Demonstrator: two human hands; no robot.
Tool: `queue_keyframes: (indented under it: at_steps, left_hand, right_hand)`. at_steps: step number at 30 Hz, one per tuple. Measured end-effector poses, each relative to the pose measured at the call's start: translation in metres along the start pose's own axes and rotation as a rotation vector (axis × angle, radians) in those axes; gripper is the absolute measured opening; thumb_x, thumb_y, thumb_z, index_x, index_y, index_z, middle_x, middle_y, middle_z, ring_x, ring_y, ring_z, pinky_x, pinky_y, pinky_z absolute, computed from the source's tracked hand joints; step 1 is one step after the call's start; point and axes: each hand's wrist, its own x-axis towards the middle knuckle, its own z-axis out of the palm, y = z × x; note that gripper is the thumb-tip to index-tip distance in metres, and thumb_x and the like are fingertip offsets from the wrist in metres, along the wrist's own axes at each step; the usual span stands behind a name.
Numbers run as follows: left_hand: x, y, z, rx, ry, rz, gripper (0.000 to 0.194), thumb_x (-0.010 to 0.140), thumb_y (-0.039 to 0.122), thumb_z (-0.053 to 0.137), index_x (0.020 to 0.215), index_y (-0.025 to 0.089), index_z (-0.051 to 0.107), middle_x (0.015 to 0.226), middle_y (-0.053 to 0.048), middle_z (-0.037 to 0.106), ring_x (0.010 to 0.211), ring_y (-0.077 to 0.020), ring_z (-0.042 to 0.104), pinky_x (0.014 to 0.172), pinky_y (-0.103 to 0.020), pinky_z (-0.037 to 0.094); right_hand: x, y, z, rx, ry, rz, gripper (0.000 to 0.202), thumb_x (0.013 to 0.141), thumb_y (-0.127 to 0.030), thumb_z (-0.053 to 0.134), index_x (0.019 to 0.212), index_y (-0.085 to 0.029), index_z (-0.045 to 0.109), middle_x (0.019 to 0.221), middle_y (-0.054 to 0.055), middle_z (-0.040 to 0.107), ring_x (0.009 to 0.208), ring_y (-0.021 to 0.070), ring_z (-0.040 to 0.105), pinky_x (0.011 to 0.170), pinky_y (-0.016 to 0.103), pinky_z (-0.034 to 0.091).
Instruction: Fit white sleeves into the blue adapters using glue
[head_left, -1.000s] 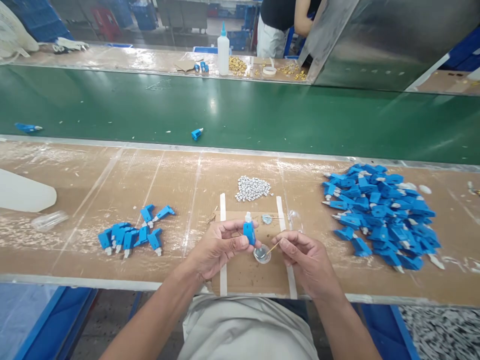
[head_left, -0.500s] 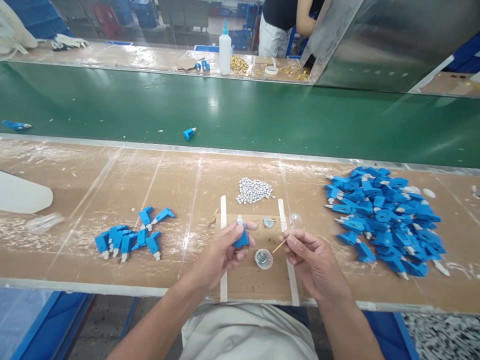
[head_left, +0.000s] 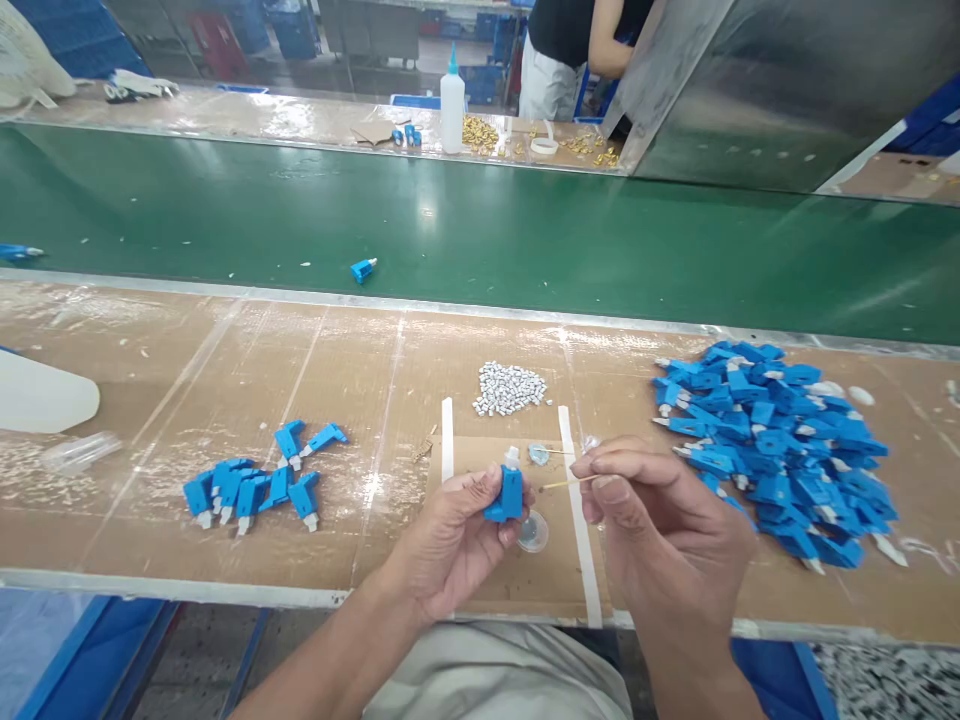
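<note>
My left hand [head_left: 465, 530] holds a blue plastic part [head_left: 511, 492] upright, its pale tip pointing up. Between the thumb and fingers of my right hand [head_left: 652, 510] is a thin wooden stick [head_left: 562, 484], pointing left at the blue part, with a small gap between them. A small clear cup [head_left: 534, 532] of greyish stuff stands just behind the left fingers, partly hidden. Small grey-white pieces [head_left: 510, 388] form a pile farther back. Blue parts lie in a small group [head_left: 251, 488] at left and a large heap [head_left: 772, 450] at right.
A green conveyor belt [head_left: 480, 230] crosses behind the table, carrying a blue part [head_left: 364, 270]. Beyond it stand a white bottle [head_left: 452, 115] and gold pieces [head_left: 480, 133]. A person [head_left: 555, 60] is at the back. A white container [head_left: 45, 392] lies at far left.
My left hand has turned the blue part to face me and moved it slightly right. My right hand has risen nearer, its stick now almost level and away from the cup. Belt parts have shifted left.
</note>
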Motion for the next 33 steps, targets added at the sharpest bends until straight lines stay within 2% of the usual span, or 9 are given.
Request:
queue_keyframes:
  at_steps: [3,6,11,21,33]
  left_hand:
    - [-0.003,0.0,0.004,0.002,-0.03,-0.033,0.024,0.086,0.027,0.075,0.09,0.004,0.072,0.085,-0.011,0.063,0.073,-0.0117,0.059,0.057,-0.016,0.044]
    - [-0.005,-0.001,0.006,0.015,-0.05,-0.018,0.02,0.09,0.023,0.07,0.087,0.003,0.07,0.078,-0.007,0.058,0.069,-0.0099,0.058,0.057,-0.015,0.046]
    - [-0.005,-0.002,0.005,0.032,-0.086,0.0,0.021,0.092,0.023,0.067,0.084,0.004,0.068,0.076,-0.005,0.055,0.067,-0.0085,0.057,0.059,-0.015,0.048]
    - [-0.006,-0.003,0.004,0.092,-0.085,-0.013,0.024,0.089,0.028,0.071,0.087,0.004,0.07,0.076,-0.005,0.055,0.068,-0.0087,0.054,0.06,-0.014,0.048]
    - [-0.002,-0.003,0.0,0.118,-0.132,0.0,0.023,0.095,0.023,0.064,0.078,0.007,0.064,0.07,-0.003,0.055,0.059,-0.0055,0.054,0.058,-0.013,0.047]
  right_hand:
    - [0.002,-0.001,0.005,-0.074,-0.028,-0.156,0.02,0.092,-0.006,0.066,0.1,-0.022,0.075,0.09,0.006,0.071,0.081,0.0222,0.063,0.069,0.036,0.052]
    - [0.004,-0.001,0.007,-0.143,-0.039,-0.214,0.022,0.091,-0.003,0.066,0.1,-0.021,0.075,0.087,0.004,0.072,0.084,0.0214,0.064,0.072,0.035,0.053]
    - [0.002,0.001,0.005,-0.167,-0.056,-0.162,0.019,0.092,-0.006,0.066,0.098,-0.021,0.074,0.091,0.004,0.072,0.075,0.018,0.064,0.07,0.034,0.055]
    - [-0.003,0.01,0.003,-0.171,-0.086,-0.113,0.017,0.094,-0.008,0.066,0.098,-0.023,0.073,0.09,0.003,0.07,0.082,0.0192,0.063,0.069,0.032,0.055]
    - [-0.002,0.009,0.0,-0.277,-0.198,-0.224,0.02,0.093,-0.003,0.062,0.1,-0.021,0.07,0.085,0.002,0.068,0.077,0.0182,0.063,0.066,0.032,0.052]
